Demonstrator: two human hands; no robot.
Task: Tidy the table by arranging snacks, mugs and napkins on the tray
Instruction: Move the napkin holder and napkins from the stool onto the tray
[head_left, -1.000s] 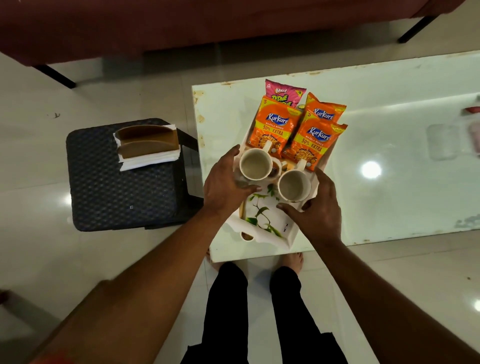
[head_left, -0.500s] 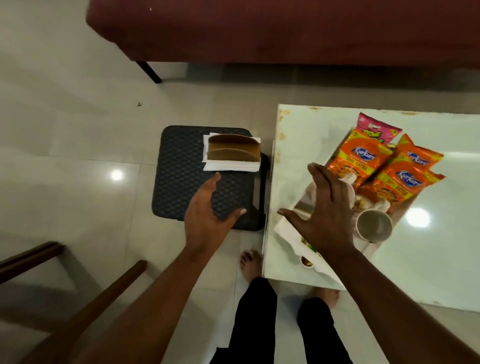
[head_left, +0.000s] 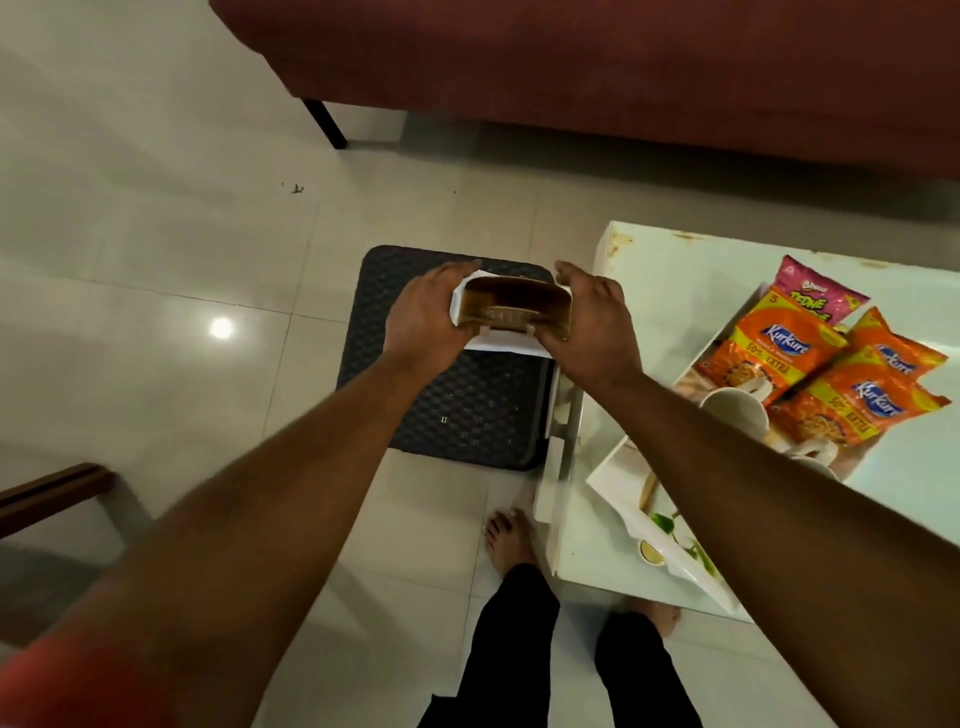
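A brown napkin holder (head_left: 514, 310) with white napkins (head_left: 506, 343) under it sits over the black stool (head_left: 467, 410). My left hand (head_left: 423, 322) grips its left end and my right hand (head_left: 592, 327) grips its right end. On the white table (head_left: 670, 291) to the right lies the white tray (head_left: 675, 558). It carries three orange snack packets (head_left: 774, 353), a pink packet (head_left: 815, 291) and two white mugs (head_left: 737, 415), one partly hidden by my right forearm.
A dark red sofa (head_left: 623, 67) runs along the back, its black leg (head_left: 324, 122) standing on the pale tiled floor. A wooden chair arm (head_left: 47, 493) shows at the left edge. My bare feet (head_left: 511, 538) stand by the table's near corner.
My view swung left from the tray to the stool. Both hands left the mugs, reached across and took hold of the napkin holder at its two ends.
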